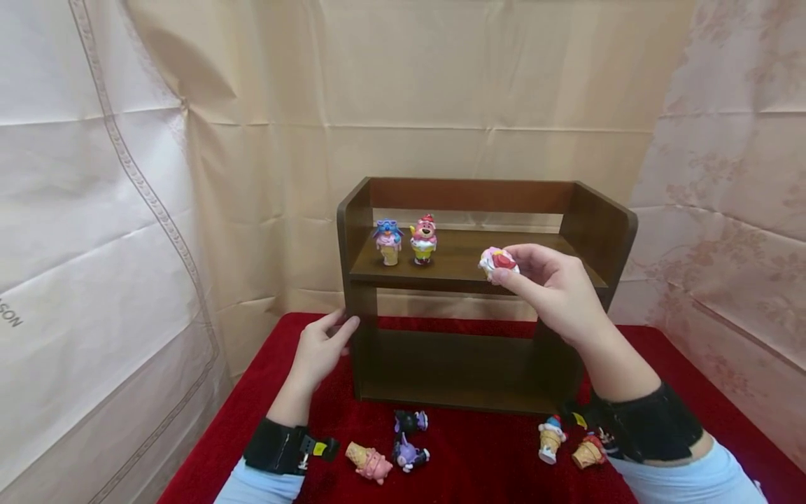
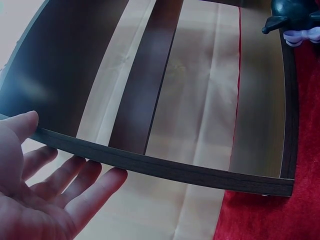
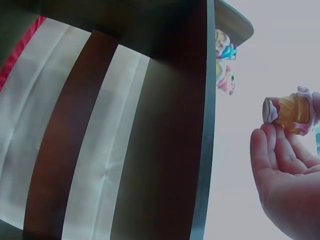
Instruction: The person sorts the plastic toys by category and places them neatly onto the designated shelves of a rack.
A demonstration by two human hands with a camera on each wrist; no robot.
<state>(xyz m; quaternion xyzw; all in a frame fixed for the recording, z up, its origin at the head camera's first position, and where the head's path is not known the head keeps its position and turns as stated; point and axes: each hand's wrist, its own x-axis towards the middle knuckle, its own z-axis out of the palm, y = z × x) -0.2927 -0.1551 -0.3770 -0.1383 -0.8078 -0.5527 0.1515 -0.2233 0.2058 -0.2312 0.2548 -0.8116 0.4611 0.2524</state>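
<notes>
- My right grip [image 1: 560,287] is closed in a pinch on an ice-cream figurine [image 1: 499,263], thumb across the near side. The figurine hangs just in front of the upper board's front edge, right of its middle; much of its cone and base shows, so I judge the hold is meant to keep the base free.
- My left grip [image 1: 321,346] is loosely spread with nothing in it, thumb and fingertips at the left side edge of the shelf [image 1: 453,367], probably to steady it.
- The blue figure [image 1: 389,243] and pink bear figure [image 1: 425,240] stand upright near the upper board's left end, apart, both fronts towards me, presumably for display.
- On the counter [image 1: 485,462], the pink-topped cone [image 1: 368,462] lies on its side off the shelf's front left corner, within the left arm's reach, I judge.
</notes>
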